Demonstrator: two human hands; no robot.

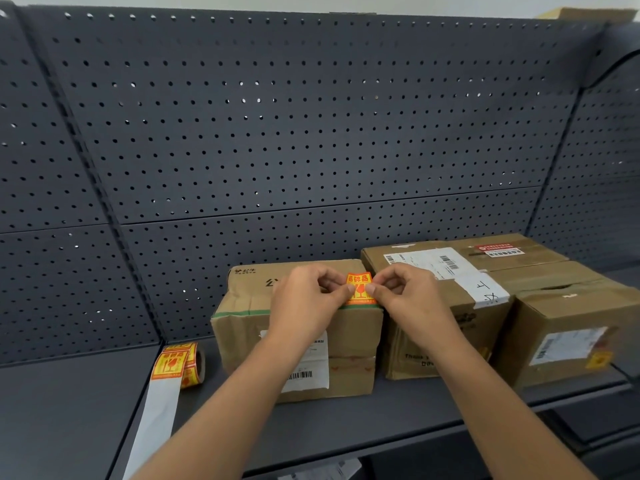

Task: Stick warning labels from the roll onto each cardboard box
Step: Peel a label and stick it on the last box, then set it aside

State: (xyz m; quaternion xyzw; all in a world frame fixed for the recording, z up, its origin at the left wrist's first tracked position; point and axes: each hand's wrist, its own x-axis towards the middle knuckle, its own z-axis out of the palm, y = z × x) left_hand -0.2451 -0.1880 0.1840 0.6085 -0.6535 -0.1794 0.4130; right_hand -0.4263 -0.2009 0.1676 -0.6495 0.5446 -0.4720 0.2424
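An orange and yellow warning label is held over the top right of the left cardboard box. My left hand pinches its left edge and my right hand pinches its right edge. The label roll stands on the shelf to the left of that box, with a white strip of backing paper trailing toward me. A larger box stands right of the first, and a third box with a small yellow sticker is further right.
All boxes stand on a dark grey metal shelf backed by a perforated panel. The shelf's front edge runs below my forearms. A second shelf section lies to the left.
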